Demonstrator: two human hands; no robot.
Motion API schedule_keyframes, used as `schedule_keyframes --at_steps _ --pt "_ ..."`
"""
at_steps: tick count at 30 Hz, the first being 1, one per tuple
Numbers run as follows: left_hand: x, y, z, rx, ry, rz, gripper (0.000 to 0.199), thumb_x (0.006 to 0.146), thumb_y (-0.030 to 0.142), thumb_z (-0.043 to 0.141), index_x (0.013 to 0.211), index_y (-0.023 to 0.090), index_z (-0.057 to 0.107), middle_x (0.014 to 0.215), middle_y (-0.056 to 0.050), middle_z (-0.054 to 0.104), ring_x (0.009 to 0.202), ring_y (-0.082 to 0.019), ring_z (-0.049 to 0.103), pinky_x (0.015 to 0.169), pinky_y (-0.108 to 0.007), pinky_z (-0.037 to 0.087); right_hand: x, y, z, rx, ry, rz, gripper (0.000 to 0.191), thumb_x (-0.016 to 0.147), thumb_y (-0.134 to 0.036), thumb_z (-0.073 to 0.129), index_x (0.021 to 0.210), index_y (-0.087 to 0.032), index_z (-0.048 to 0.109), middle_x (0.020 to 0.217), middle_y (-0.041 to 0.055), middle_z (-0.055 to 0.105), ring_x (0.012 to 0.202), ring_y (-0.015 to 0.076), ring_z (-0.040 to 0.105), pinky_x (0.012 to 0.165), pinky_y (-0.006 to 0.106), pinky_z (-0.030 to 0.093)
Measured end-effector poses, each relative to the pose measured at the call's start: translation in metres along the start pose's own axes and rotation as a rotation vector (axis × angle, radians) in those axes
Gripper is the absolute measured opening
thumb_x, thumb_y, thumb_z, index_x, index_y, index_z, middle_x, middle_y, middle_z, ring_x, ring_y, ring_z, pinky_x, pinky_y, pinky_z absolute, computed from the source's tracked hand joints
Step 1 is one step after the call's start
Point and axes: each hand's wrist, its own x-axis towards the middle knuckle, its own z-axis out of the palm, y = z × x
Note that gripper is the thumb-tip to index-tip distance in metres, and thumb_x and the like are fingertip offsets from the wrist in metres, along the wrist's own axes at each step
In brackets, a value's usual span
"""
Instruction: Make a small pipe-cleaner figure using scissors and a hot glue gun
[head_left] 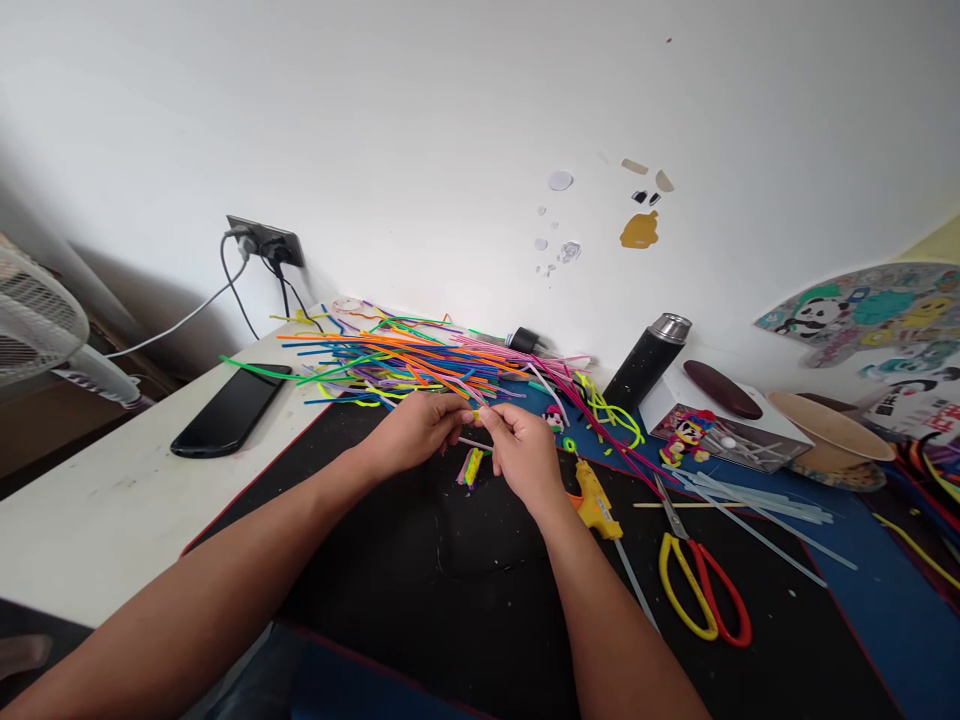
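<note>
My left hand [414,430] and my right hand [523,452] meet over the black mat [450,590]. Their fingertips pinch the same small yellow pipe-cleaner piece [475,413] between them. Just below the hands lies a short bundle of coloured pipe-cleaner bits [471,466]. Behind the hands spreads a big loose pile of coloured pipe cleaners [420,362]. A yellow glue gun [594,498] rests on the mat right beside my right wrist.
Scissors with yellow and red handles [701,585] lie at the right, with clear glue sticks [750,500] beyond. A black flask [646,362], a phone [231,410], a wall socket with cables [264,240], a fan [37,320] and a small colourful figure [686,437] surround the mat.
</note>
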Motion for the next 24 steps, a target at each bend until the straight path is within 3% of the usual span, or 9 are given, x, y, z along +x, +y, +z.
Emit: schedule_keyframes --at_steps 3,10,15,24 --pt "-0.0003 0.0015 -0.0011 0.119 0.047 0.058 0.033 0.099 0.034 0.05 0.075 0.019 0.065 0.06 0.001 0.059 0.055 -0.014 0.053 0.056 -0.025 0.034 0.0002 -0.0003 0.0002 0.005 -0.017 0.008 0.037 0.099 -0.051 0.056 0.084 -0.022 0.073 0.04 -0.0075 0.048 0.034 0.0146 0.052 0.042 0.025 0.036" --pt "0.0012 -0.0035 -0.0005 -0.011 0.041 0.027 0.038 0.1 0.043 0.05 0.073 0.018 0.061 0.063 0.001 0.057 0.059 -0.015 0.051 0.058 -0.026 0.035 0.0029 -0.0008 0.0011 0.166 -0.075 0.041 0.04 0.097 -0.056 0.058 0.082 -0.02 0.067 0.046 -0.0065 0.054 0.037 0.0126 0.055 0.044 0.022 0.042" --pt "0.0005 -0.002 -0.0033 -0.034 0.071 0.037 0.043 0.101 0.045 0.049 0.067 0.02 0.053 0.062 0.001 0.053 0.058 -0.015 0.05 0.057 -0.026 0.035 0.0048 0.0021 0.0003 0.394 -0.025 0.095 0.047 0.092 -0.065 0.063 0.08 -0.02 0.061 0.06 -0.0032 0.062 0.04 0.0121 0.059 0.043 0.023 0.046" --pt "0.0008 -0.0032 0.0001 -0.072 0.028 0.01 0.044 0.101 0.049 0.05 0.071 0.018 0.06 0.063 0.001 0.056 0.059 -0.015 0.05 0.058 -0.026 0.036 0.0071 0.005 -0.0003 0.424 -0.021 0.114 0.042 0.088 -0.06 0.069 0.076 -0.02 0.062 0.058 -0.0031 0.061 0.04 0.0121 0.057 0.043 0.024 0.048"
